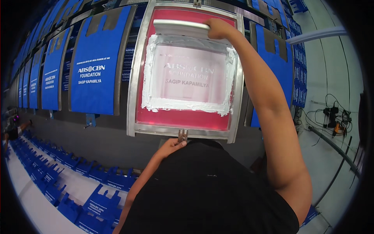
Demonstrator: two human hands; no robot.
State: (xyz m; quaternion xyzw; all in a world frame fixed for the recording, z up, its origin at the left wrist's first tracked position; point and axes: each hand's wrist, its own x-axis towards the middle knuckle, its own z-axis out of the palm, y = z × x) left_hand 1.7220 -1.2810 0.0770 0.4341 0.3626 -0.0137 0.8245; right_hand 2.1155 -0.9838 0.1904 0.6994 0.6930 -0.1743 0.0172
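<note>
In front of me lies a screen printing frame (136, 82) with silver metal rails and pink-red mesh (175, 119). Thick white ink (187, 106) rings a pale central window with printed lettering. My right hand (220, 29) is closed round the right end of a long squeegee (180, 24), which lies across the far part of the mesh. At the frame's near edge, my left hand (171, 147) grips beside a small metal bracket (182, 135), thumb against it. What lies beneath the frame shows only faintly through the window.
Blue printed bags (93, 64) lie flat on boards in a row to the left; another blue bag (269, 50) is at right. More blue bags (103, 201) cover white surfaces at lower left. Tangled cables and an orange-handled tool (337, 128) lie on the floor at right.
</note>
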